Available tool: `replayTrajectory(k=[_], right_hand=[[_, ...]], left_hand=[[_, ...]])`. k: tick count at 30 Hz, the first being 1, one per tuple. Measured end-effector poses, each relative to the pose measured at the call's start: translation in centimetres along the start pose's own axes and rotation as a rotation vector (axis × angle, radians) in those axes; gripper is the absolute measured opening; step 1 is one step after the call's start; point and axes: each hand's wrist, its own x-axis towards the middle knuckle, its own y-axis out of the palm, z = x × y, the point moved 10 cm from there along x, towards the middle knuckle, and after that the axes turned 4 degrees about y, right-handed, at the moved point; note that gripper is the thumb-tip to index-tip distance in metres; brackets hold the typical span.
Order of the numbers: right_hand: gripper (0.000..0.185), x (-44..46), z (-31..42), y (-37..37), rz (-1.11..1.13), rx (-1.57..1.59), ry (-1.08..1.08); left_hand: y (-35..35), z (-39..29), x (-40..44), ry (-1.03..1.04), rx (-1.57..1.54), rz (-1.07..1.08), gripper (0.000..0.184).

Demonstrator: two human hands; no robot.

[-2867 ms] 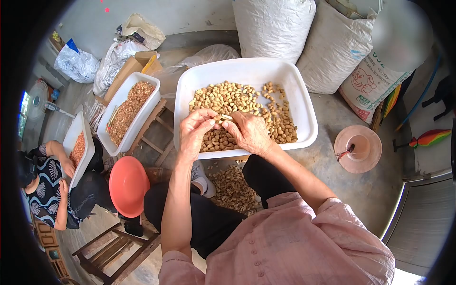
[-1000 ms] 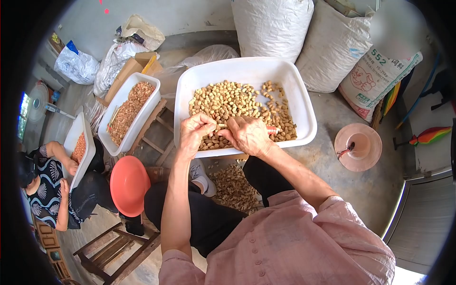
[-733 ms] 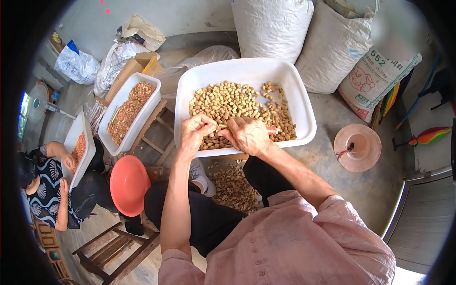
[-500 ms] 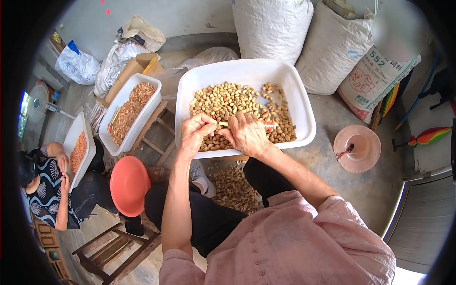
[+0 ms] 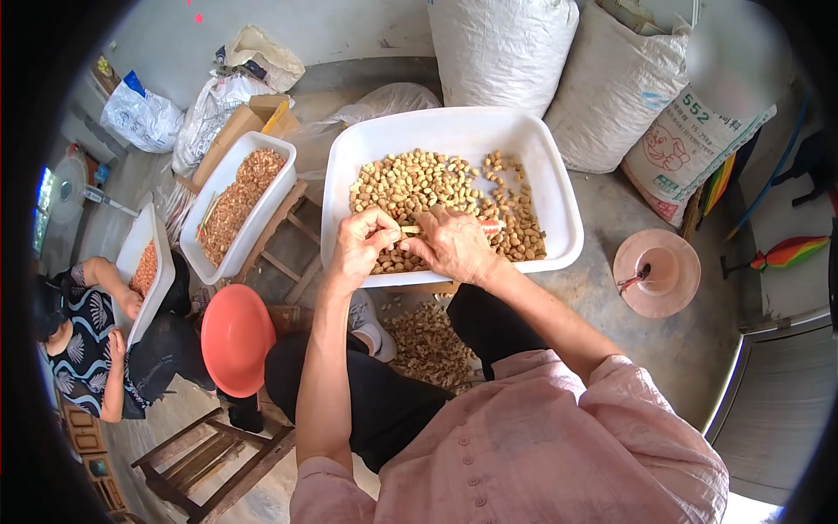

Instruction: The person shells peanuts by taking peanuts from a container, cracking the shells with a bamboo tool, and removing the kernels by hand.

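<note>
Unshelled peanuts [image 5: 419,180] lie spread in a large white plastic tub [image 5: 566,201] in front of me. Over its near side, my left hand [image 5: 360,248] is closed in a pinch, with what seems to be a peanut at its fingertips, mostly hidden. My right hand [image 5: 458,244] is wrapped around a slim tool with a red-and-white end [image 5: 492,226] and a yellowish tip that points at the left fingertips. Its exact kind I cannot make out. Both hands are close together, fingertips nearly touching.
Broken shells [image 5: 428,345] are heaped on the floor below the tub. To the left are a white bin of reddish bits [image 5: 288,175], a red basin [image 5: 236,341], a wooden stool [image 5: 205,467] and a seated person [image 5: 92,349] with another tub. Full sacks [image 5: 502,57] line the wall; a pink basin [image 5: 676,293] stands right.
My hands stay at nearly the same spot, with only slight finger shifts around the tool. The other person's hands have moved apart, one reaching into their tub.
</note>
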Motion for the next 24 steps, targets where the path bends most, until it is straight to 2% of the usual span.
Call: replayTrajectory(k=[9,18,24], right_hand=[[0.038,0.0,0.5,0.0,0.029,0.086,-0.066],[0.039,-0.2,-0.2,-0.2,-0.028,0.1,-0.036],[0.036,-0.3,-0.4,-1.0,-0.121,0.144,-0.04]], left_hand=[[-0.3,0.0,-0.1,-0.003,0.024,-0.025,0.006],[-0.3,0.9,0.0,-0.044,-0.124,-0.041,0.004],[-0.3,0.6,-0.1,-0.048,-0.115,-0.066,0.006]])
